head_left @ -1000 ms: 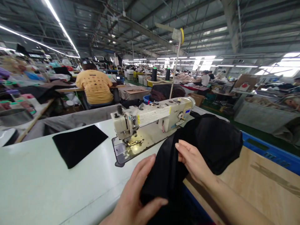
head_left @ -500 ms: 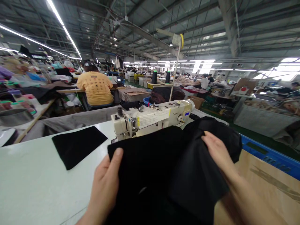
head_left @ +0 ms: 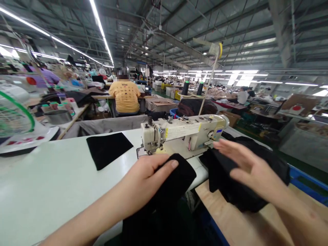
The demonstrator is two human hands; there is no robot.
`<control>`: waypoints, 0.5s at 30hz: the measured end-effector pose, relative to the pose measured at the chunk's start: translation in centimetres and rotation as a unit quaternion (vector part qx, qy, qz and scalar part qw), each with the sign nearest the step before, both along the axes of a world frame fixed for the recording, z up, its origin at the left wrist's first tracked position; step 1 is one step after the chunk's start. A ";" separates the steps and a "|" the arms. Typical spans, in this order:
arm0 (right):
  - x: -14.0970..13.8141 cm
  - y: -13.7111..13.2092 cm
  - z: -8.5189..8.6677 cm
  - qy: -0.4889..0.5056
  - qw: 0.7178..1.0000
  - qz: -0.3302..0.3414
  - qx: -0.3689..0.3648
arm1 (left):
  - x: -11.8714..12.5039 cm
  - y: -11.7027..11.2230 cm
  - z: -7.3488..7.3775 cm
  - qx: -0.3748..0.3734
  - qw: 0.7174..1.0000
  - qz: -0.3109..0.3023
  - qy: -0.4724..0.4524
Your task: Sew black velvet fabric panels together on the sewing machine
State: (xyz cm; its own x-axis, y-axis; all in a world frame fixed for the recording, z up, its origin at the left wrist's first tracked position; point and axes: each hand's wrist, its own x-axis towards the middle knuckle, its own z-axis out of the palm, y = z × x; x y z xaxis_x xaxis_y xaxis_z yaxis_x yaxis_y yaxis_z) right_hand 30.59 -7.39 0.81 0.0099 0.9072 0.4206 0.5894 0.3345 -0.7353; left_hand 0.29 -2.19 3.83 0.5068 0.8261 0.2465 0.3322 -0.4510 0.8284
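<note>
My left hand [head_left: 151,174] pinches a black fabric piece [head_left: 176,177] between thumb and fingers, in front of the sewing machine [head_left: 184,133]; the cloth hangs down below the table edge. My right hand [head_left: 246,164] is open, thumb apart from the stretched fingers, over a heap of black fabric [head_left: 256,191] to the right of the machine. Whether its palm touches that cloth I cannot tell. Another flat black fabric piece [head_left: 109,148] lies on the white table to the left of the machine head.
The white sewing table [head_left: 51,184] stretches left. A wooden board [head_left: 225,218] and a blue crate [head_left: 307,181] are at the right. A green-rimmed fan [head_left: 17,112] stands at far left. Thread cones [head_left: 186,88] rise behind the machine. A person in a yellow shirt [head_left: 124,95] sits ahead.
My right hand has let go of the black fabric and opened. The cloth in my left hand has swung rightward and bunched. The view has turned left, bringing the fan in.
</note>
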 end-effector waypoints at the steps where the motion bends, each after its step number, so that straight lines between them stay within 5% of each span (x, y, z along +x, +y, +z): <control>1: -2.8 -0.4 -0.1 0.003 0.998 0.063 -0.012 | 0.5 -0.3 0.2 0.018 0.999 -0.019 0.021; 4: -8.6 -1.6 0.5 0.006 0.992 0.122 -0.020 | 0.1 -1.2 0.8 0.027 0.994 -0.068 0.084; 8: -9.7 -2.5 2.1 0.001 0.995 0.002 0.096 | -4.3 -1.8 1.4 -0.030 0.979 -0.091 0.182; 11: -8.7 -1.1 2.3 0.008 0.988 -0.070 0.135 | -7.9 -0.8 1.1 -0.045 0.985 -0.023 0.164; 15: -9.0 4.0 1.4 -0.011 0.994 -0.033 0.102 | -9.6 2.0 1.0 -0.007 0.991 0.129 0.047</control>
State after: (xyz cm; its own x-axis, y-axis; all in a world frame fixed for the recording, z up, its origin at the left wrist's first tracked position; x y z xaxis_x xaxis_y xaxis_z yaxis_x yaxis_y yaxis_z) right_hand 21.61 -3.39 2.26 0.0553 0.8001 0.5973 0.6309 0.4357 -0.6420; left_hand -9.33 -0.24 4.84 0.2987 0.9339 0.1967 0.5107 -0.3305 0.7937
